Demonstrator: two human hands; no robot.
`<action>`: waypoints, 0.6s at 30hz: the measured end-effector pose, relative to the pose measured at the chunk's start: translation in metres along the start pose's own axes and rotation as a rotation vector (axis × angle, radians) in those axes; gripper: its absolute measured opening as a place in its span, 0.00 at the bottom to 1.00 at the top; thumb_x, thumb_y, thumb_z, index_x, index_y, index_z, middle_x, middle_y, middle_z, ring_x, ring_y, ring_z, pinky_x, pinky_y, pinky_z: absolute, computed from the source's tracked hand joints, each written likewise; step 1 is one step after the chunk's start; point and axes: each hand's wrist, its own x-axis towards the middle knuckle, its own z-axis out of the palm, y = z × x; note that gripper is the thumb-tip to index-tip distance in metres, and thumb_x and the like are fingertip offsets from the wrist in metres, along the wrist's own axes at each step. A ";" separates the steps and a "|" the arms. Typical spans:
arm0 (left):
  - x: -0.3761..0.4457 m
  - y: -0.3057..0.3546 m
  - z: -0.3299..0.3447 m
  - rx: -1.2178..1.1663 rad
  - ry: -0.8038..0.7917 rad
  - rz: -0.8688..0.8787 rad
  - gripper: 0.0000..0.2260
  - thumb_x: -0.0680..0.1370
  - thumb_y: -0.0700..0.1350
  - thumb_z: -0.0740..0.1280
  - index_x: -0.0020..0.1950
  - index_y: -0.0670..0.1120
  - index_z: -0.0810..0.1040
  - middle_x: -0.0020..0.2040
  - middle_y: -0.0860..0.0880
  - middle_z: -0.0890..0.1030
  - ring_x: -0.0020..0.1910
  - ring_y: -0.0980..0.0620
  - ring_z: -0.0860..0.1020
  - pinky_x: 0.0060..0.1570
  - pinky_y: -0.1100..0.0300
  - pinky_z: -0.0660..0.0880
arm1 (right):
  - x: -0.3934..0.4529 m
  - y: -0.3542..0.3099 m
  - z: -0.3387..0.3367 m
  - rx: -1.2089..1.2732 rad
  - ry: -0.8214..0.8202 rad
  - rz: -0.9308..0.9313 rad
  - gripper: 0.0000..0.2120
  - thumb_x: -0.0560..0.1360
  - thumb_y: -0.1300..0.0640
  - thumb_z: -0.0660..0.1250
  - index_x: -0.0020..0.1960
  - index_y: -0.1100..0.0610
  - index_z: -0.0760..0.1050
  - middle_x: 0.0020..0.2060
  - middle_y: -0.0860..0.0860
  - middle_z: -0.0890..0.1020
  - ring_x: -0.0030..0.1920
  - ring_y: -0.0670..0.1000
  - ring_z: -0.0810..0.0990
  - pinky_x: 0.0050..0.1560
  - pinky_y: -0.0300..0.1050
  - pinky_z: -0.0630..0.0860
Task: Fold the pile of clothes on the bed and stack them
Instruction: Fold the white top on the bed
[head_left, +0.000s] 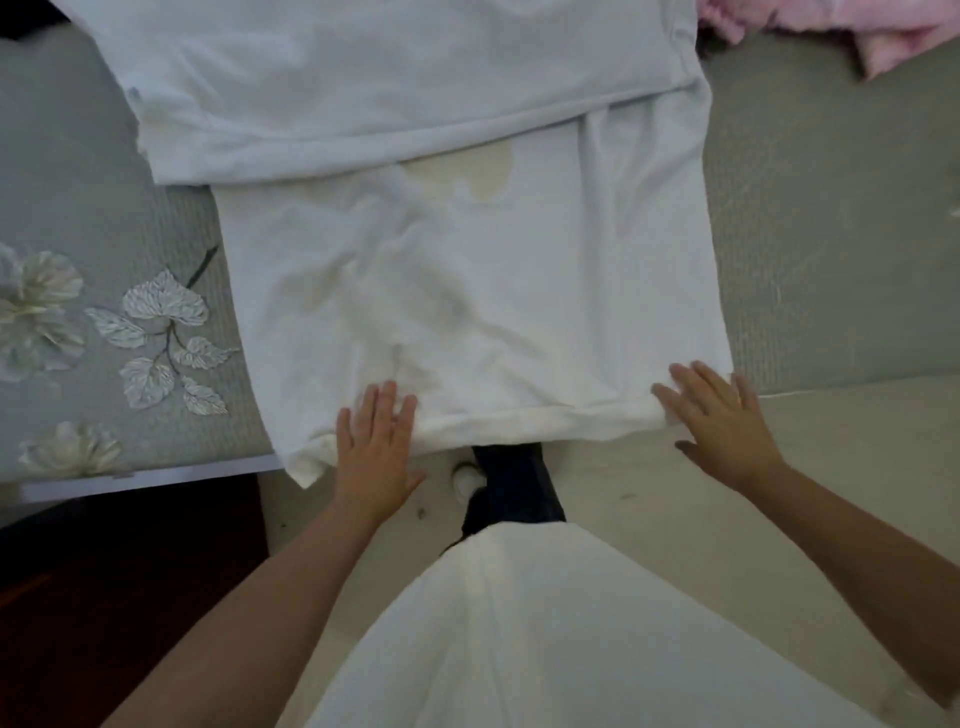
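Now both hands' fingers lie flat on the white shirt's near hem.

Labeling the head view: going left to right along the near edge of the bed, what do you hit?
Flower-patterned bedspread → left hand on the white shirt's hem → white shirt → right hand at the hem's other corner → plain grey bed cover.

White shirt: soft matt cloth, lightly creased; bed cover at the left: grey ribbed fabric with shiny embroidered leaves; pink garment, upper right: matt cloth
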 end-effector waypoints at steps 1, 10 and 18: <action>0.002 -0.001 0.005 -0.006 0.044 -0.007 0.41 0.70 0.51 0.72 0.75 0.43 0.52 0.75 0.40 0.47 0.74 0.38 0.46 0.70 0.41 0.43 | 0.004 0.001 -0.004 0.003 0.019 0.060 0.31 0.57 0.70 0.77 0.60 0.63 0.76 0.59 0.65 0.76 0.59 0.67 0.75 0.57 0.69 0.68; 0.005 0.015 0.021 -0.009 0.118 -0.095 0.39 0.74 0.50 0.67 0.75 0.40 0.47 0.75 0.38 0.44 0.74 0.39 0.42 0.68 0.37 0.40 | -0.007 0.034 -0.050 -0.158 0.281 -0.157 0.13 0.52 0.72 0.58 0.34 0.70 0.76 0.27 0.64 0.73 0.29 0.62 0.76 0.35 0.53 0.73; 0.008 0.045 0.022 -0.074 0.222 -0.199 0.24 0.80 0.35 0.52 0.74 0.34 0.48 0.74 0.33 0.44 0.73 0.36 0.44 0.68 0.38 0.41 | -0.031 0.058 -0.007 -0.360 -0.021 0.119 0.21 0.74 0.65 0.56 0.67 0.58 0.65 0.57 0.57 0.71 0.56 0.57 0.70 0.56 0.49 0.61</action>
